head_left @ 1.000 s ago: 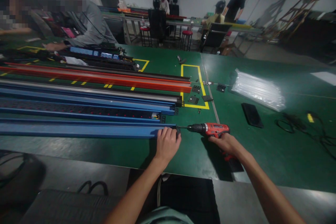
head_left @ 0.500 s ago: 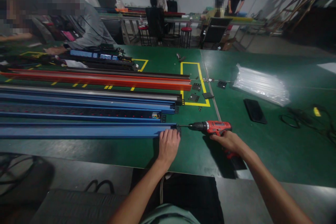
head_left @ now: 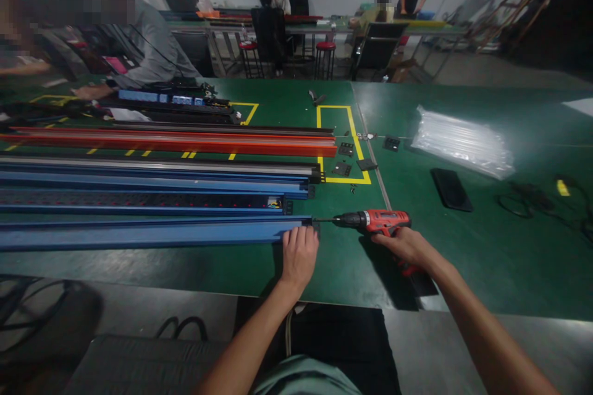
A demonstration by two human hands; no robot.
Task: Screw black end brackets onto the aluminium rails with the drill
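My right hand [head_left: 406,247] is wrapped round the grip of a red and black cordless drill [head_left: 386,220], held level and pointing left. Its long thin bit [head_left: 325,220] reaches the black end cap [head_left: 316,231] of the nearest blue metal channel [head_left: 185,234]. Over that same end lies my left hand [head_left: 300,253], closed on the channel with its fingers bent across the near side. The hand partly hides the end cap. Whether the bit sits in a screw is too small to make out.
Behind lie more blue channels [head_left: 231,182] and an orange channel [head_left: 208,142]. Small black end caps [head_left: 343,168] are scattered near the yellow tape. To the right are a black phone-like slab [head_left: 451,189], clear-wrapped tubes [head_left: 463,142] and a cable [head_left: 519,203]. A co-worker's grey sleeve [head_left: 160,49] is at far left.
The camera view has shifted slightly. The drill and both hands keep nearly the same place at the channel's end, and the channel's left part appears a little lower.
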